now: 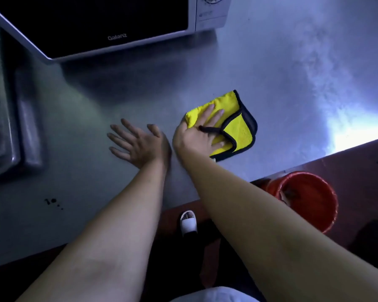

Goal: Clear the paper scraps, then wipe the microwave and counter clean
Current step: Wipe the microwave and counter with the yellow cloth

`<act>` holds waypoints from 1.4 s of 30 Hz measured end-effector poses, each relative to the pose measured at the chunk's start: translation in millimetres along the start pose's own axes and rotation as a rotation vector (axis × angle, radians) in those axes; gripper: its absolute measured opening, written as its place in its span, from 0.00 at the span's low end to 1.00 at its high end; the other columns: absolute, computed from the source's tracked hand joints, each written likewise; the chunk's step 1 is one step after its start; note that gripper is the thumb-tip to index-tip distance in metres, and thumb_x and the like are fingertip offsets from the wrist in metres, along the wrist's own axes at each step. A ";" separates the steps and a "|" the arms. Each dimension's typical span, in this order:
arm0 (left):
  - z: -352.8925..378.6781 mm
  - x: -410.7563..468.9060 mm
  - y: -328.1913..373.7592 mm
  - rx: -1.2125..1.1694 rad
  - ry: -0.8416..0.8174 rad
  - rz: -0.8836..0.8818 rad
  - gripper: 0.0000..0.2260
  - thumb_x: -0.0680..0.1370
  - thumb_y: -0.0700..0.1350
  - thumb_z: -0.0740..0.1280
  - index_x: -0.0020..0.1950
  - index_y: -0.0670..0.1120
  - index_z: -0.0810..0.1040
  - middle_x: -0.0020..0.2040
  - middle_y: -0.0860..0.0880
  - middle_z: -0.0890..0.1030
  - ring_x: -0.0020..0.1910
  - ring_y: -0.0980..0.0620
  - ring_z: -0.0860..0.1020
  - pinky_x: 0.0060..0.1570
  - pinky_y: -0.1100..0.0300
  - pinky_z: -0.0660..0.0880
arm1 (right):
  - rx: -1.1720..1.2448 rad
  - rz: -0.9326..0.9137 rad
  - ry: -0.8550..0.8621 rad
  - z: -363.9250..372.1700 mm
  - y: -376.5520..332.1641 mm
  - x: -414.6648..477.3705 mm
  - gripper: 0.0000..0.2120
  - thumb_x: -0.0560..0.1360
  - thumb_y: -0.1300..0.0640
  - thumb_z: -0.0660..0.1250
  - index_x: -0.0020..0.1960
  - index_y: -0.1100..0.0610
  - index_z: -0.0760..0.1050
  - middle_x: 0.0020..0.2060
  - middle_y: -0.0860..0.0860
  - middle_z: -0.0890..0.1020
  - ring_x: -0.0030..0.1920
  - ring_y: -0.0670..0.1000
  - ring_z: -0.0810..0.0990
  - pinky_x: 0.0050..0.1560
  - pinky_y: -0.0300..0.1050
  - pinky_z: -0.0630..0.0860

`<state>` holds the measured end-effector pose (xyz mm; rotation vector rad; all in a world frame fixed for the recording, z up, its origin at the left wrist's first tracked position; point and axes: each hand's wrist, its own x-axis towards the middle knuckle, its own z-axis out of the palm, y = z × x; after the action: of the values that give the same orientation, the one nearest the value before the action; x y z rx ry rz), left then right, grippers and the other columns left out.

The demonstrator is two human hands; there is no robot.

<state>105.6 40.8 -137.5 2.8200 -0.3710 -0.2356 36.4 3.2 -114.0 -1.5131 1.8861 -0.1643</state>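
I have my right hand (200,131) pressed flat, fingers straight, on the yellow cloth (238,125) on the counter (282,73), near its front edge; my left hand (138,142) rests spread beside it; a wide sweep could slide the cloth off toward the red bucket (310,199).

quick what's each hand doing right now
Left hand: open, fingers spread flat on the counter, holding nothing.
Right hand: open, fingers straight, pressing the cloth down on the counter.
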 end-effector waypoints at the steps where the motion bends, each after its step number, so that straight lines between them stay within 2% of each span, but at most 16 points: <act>1: -1.2 0.5 -0.6 0.001 -0.027 0.003 0.33 0.78 0.56 0.56 0.81 0.45 0.55 0.81 0.42 0.51 0.80 0.41 0.48 0.75 0.38 0.44 | 0.073 0.001 -0.039 -6.5 -10.5 9.4 0.39 0.74 0.38 0.47 0.80 0.47 0.34 0.80 0.49 0.35 0.79 0.57 0.52 0.69 0.69 0.39; 4: -11.8 10.7 0.1 0.003 -0.221 -0.024 0.37 0.78 0.60 0.56 0.82 0.48 0.46 0.82 0.45 0.42 0.80 0.44 0.40 0.75 0.41 0.38 | 0.176 -0.026 -0.268 -38.2 -23.0 51.2 0.33 0.81 0.39 0.46 0.81 0.53 0.48 0.81 0.55 0.48 0.79 0.59 0.51 0.76 0.65 0.41; 6: -28.4 19.8 -8.6 -0.058 -0.365 -0.027 0.40 0.76 0.56 0.63 0.82 0.51 0.44 0.82 0.47 0.40 0.80 0.45 0.38 0.75 0.44 0.37 | 0.371 -0.011 -0.396 -80.8 -10.7 62.8 0.31 0.82 0.39 0.50 0.79 0.57 0.59 0.77 0.57 0.63 0.77 0.58 0.60 0.77 0.58 0.55; 8: -47.9 22.6 -26.3 -0.303 -0.425 0.017 0.39 0.75 0.47 0.67 0.81 0.54 0.49 0.82 0.47 0.48 0.80 0.46 0.48 0.78 0.48 0.46 | 0.654 -0.019 -0.475 -129.7 22.2 53.2 0.24 0.83 0.42 0.54 0.68 0.55 0.76 0.65 0.56 0.79 0.67 0.54 0.77 0.65 0.49 0.74; 10: -69.4 13.3 -49.9 -0.695 -0.500 -0.023 0.36 0.77 0.39 0.65 0.81 0.53 0.53 0.81 0.46 0.57 0.78 0.48 0.59 0.74 0.55 0.59 | 0.845 0.059 -0.545 -167.0 56.0 26.1 0.27 0.83 0.41 0.52 0.50 0.52 0.87 0.50 0.53 0.87 0.50 0.51 0.85 0.47 0.43 0.80; 12: -87.3 -6.6 -76.9 -0.853 -0.571 -0.058 0.32 0.79 0.37 0.63 0.80 0.51 0.56 0.79 0.46 0.61 0.75 0.50 0.64 0.65 0.59 0.64 | 0.927 0.176 -0.542 -183.1 88.6 1.5 0.28 0.82 0.41 0.53 0.43 0.52 0.88 0.46 0.54 0.87 0.45 0.52 0.87 0.46 0.46 0.79; 16: -104.1 -53.5 -122.3 -0.654 -0.602 0.027 0.24 0.78 0.38 0.66 0.74 0.49 0.70 0.72 0.49 0.72 0.70 0.52 0.71 0.59 0.62 0.66 | 0.985 0.327 -0.647 -195.9 135.9 -45.0 0.26 0.79 0.41 0.58 0.47 0.58 0.87 0.48 0.59 0.86 0.44 0.58 0.87 0.43 0.50 0.83; 19: -116.2 -77.6 -132.6 -0.672 -0.654 0.039 0.15 0.79 0.38 0.68 0.64 0.48 0.77 0.65 0.49 0.78 0.64 0.51 0.75 0.57 0.62 0.68 | 1.077 0.359 -0.733 -216.8 153.1 -60.6 0.26 0.73 0.40 0.63 0.50 0.61 0.86 0.50 0.62 0.86 0.47 0.61 0.86 0.42 0.58 0.83; 23: -149.2 -103.7 -93.2 -0.885 -0.931 0.092 0.15 0.80 0.44 0.67 0.66 0.50 0.76 0.65 0.53 0.79 0.64 0.56 0.76 0.63 0.61 0.70 | 1.225 0.333 -0.725 -235.9 144.7 -58.5 0.25 0.76 0.40 0.62 0.47 0.60 0.87 0.46 0.59 0.87 0.44 0.60 0.87 0.41 0.59 0.83; 25: -158.4 -117.2 -61.1 -0.897 -1.003 0.197 0.16 0.80 0.46 0.67 0.68 0.49 0.75 0.65 0.54 0.78 0.63 0.59 0.76 0.59 0.67 0.70 | 1.255 0.311 -0.713 -237.0 130.2 -50.9 0.27 0.79 0.40 0.58 0.47 0.59 0.87 0.48 0.59 0.87 0.46 0.60 0.87 0.41 0.58 0.83; 30: -151.4 -138.8 -3.2 -0.620 -0.833 0.331 0.24 0.79 0.46 0.69 0.74 0.50 0.69 0.68 0.52 0.72 0.69 0.55 0.70 0.63 0.64 0.65 | 1.205 0.213 -0.653 -243.6 88.0 -28.5 0.26 0.81 0.40 0.55 0.58 0.57 0.83 0.55 0.59 0.85 0.49 0.59 0.86 0.47 0.56 0.81; 32: -143.6 -138.7 -7.5 -0.546 -0.825 0.326 0.24 0.78 0.45 0.70 0.74 0.51 0.69 0.69 0.52 0.71 0.70 0.55 0.68 0.66 0.63 0.64 | 1.203 -0.026 -0.489 -244.5 79.1 -13.6 0.22 0.83 0.44 0.54 0.65 0.56 0.78 0.64 0.54 0.80 0.59 0.58 0.82 0.58 0.55 0.77; 34: -136.4 -137.6 -24.9 -0.561 -0.797 0.197 0.22 0.78 0.44 0.71 0.71 0.52 0.71 0.69 0.52 0.72 0.70 0.55 0.70 0.68 0.61 0.66 | 0.980 -0.516 -0.287 -244.2 74.0 1.1 0.21 0.85 0.48 0.53 0.70 0.58 0.73 0.72 0.44 0.72 0.73 0.52 0.70 0.71 0.48 0.67; 36: -130.7 -136.8 -49.8 -0.588 -0.697 0.011 0.18 0.78 0.42 0.71 0.67 0.51 0.74 0.68 0.49 0.75 0.64 0.53 0.74 0.62 0.61 0.71 | 0.632 -0.814 -0.098 -228.3 77.0 20.1 0.20 0.84 0.45 0.52 0.71 0.48 0.73 0.73 0.41 0.71 0.76 0.46 0.65 0.75 0.46 0.61; 39: -125.1 -144.8 -89.6 -0.630 -0.552 -0.211 0.13 0.78 0.37 0.70 0.60 0.50 0.76 0.65 0.46 0.79 0.56 0.56 0.77 0.51 0.67 0.71 | 0.060 -0.761 -0.175 -185.4 85.0 48.5 0.28 0.77 0.37 0.45 0.77 0.35 0.55 0.80 0.44 0.56 0.80 0.48 0.49 0.77 0.62 0.46; 42: -125.1 -156.0 -120.6 -0.578 -0.455 -0.328 0.18 0.77 0.35 0.70 0.65 0.47 0.74 0.68 0.44 0.75 0.58 0.54 0.74 0.60 0.60 0.67 | -0.507 -0.725 -0.258 -128.1 88.0 78.5 0.32 0.76 0.35 0.43 0.78 0.35 0.37 0.81 0.48 0.40 0.79 0.56 0.35 0.74 0.68 0.38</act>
<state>9.0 227.8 -36.3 2.2160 0.0742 -0.9022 -115.2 -80.8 -97.2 -2.3865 1.1492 0.1947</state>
